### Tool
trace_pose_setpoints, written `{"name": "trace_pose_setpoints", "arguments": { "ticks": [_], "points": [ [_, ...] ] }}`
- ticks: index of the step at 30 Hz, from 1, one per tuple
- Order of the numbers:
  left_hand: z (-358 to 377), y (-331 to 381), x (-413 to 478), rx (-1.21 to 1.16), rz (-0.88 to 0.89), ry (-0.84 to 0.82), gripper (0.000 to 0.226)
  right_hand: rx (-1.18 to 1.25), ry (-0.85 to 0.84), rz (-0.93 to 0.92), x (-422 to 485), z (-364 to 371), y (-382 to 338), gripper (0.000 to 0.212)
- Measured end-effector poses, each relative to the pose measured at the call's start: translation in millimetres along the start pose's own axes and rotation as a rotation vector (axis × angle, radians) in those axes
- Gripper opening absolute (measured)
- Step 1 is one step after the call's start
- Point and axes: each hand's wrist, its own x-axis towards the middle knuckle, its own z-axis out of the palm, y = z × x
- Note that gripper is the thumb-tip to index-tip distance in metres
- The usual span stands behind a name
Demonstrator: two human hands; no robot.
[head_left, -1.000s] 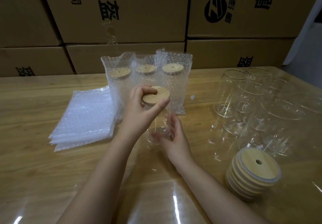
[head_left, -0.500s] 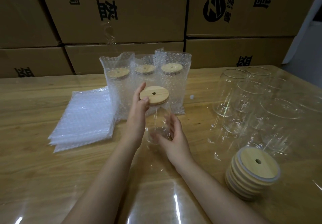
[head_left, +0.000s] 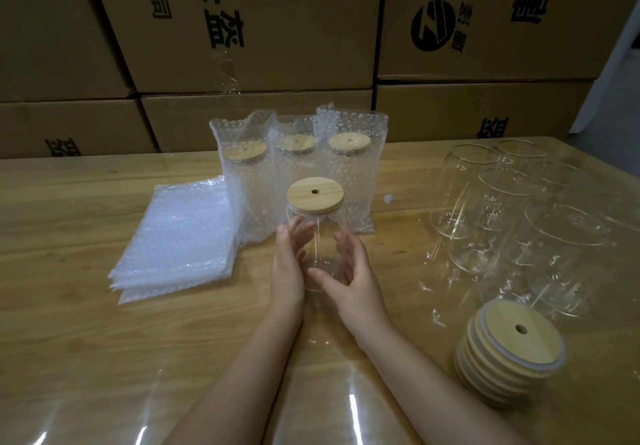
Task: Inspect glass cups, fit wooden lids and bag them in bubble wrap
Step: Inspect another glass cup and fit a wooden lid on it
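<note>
A glass cup [head_left: 322,247] stands on the bench [head_left: 69,306], right in the middle and close to the person. A round wooden lid [head_left: 315,193] sits flat on top of it. The lid has a small hole in the middle.

Both hands hold the cup low down. The left hand [head_left: 289,261] is on the left side, and its fingers [head_left: 300,233] bend round the back, so they show through the glass. The right hand [head_left: 353,271] is on the right side. Its thumb lies across the front of the cup and its fingers curl round the back. Neither hand touches the lid.

Just behind the cup stand three bagged cups [head_left: 349,174] in a row. Each one is inside a bubble wrap bag with a wooden lid on, and the bag tops are open.

To the left of them lies a flat pile of bubble wrap bags [head_left: 176,240]. The pile touches the left bagged cup.

On the right side of the bench is a group of empty glass cups [head_left: 502,202], standing close together with no lids.

Near the front right is a stack of wooden lids [head_left: 512,354]. The stack leans a little. The top one has a pale ring round its edge.

Big cardboard boxes [head_left: 259,22] with black print are piled up behind the bench.
</note>
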Motion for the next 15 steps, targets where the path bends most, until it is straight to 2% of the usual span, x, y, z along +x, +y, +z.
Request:
{"name": "trace_pose_setpoints", "arguments": {
  "ticks": [7,10,12,15],
  "points": [
    [-4,-2,-5,-0.006,-0.067,0.061,0.043,0.030,-0.009,0.005,3,-1,3,0.082],
    [-5,6,-7,0.063,-0.082,0.074,0.041,0.045,-0.014,-0.002,3,-1,2,0.081],
    [-16,12,-6,0.219,-0.054,0.043,0.036,0.057,-0.014,0.000,2,-2,2,0.081],
    [-45,33,0,0.523,0.176,0.021,0.028,0.054,-0.019,-0.001,2,-2,1,0.082]
  ]
}}
